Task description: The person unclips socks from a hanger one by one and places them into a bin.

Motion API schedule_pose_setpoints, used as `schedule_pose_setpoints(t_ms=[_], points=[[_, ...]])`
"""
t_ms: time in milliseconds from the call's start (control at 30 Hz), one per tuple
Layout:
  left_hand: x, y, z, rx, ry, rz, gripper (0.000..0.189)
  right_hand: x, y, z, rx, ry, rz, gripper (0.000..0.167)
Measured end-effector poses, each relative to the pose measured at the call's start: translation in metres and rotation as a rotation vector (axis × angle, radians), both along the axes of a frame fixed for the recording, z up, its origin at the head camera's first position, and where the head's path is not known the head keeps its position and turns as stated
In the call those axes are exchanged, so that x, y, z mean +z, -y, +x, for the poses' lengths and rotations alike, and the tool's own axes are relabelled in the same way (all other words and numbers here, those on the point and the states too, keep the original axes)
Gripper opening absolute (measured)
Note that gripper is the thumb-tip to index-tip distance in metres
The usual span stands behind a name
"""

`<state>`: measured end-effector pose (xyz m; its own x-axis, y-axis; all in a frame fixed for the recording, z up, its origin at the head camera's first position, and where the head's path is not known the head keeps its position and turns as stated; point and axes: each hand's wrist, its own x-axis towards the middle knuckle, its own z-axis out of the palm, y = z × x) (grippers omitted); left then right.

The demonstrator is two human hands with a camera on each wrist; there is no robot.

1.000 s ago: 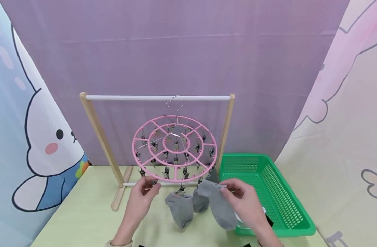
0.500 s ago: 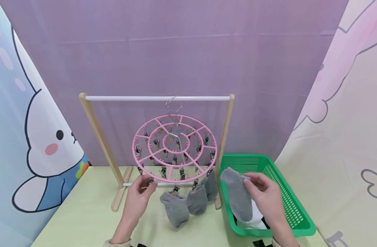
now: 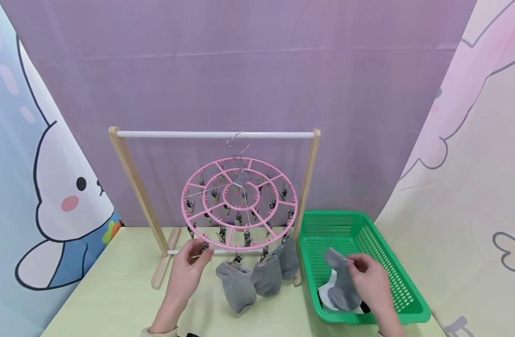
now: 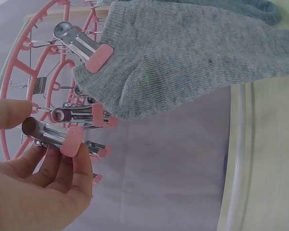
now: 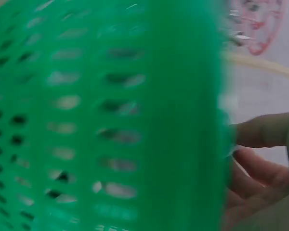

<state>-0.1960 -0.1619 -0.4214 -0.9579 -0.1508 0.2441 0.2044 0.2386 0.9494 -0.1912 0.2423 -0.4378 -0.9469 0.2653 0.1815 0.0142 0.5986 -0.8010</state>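
Observation:
My left hand [image 3: 189, 264] is at the front left edge of a pink round clip hanger [image 3: 239, 245], its fingers around a metal clip [image 4: 53, 135] with pink tips. No cloth is in that clip. My right hand [image 3: 370, 278] pinches a grey sock [image 3: 343, 285] by its upper edge, inside the outline of the green basket [image 3: 402, 281]. The sock's lower part droops and bends over white cloth [image 3: 327, 292]. Several grey socks hang clipped along the hanger's front right, among them a front sock [image 3: 237, 285]. In the right wrist view the blurred basket wall hides the held sock.
A wooden rack [image 3: 135, 187] with a white top bar [image 3: 177, 134] carries the hanger by its wire hook. Several bare clips dangle from the rings. The basket stands on the pale table [image 3: 110, 281], right of the rack. A purple cloth [image 3: 257, 84] hangs behind.
My right hand has moved right and down with the grey sock, from beside the hanger to the basket. The hanger has turned slightly, its clipped socks shifting. My left hand has shifted slightly left.

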Motion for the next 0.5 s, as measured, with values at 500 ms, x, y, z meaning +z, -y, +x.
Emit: schedule_pose_setpoints(t_ms=[500], points=[[-0.001, 0.002, 0.001, -0.004, -0.003, 0.009, 0.031, -0.015, -0.006, -0.003, 0.103, 0.143, 0.335, 0.017]])
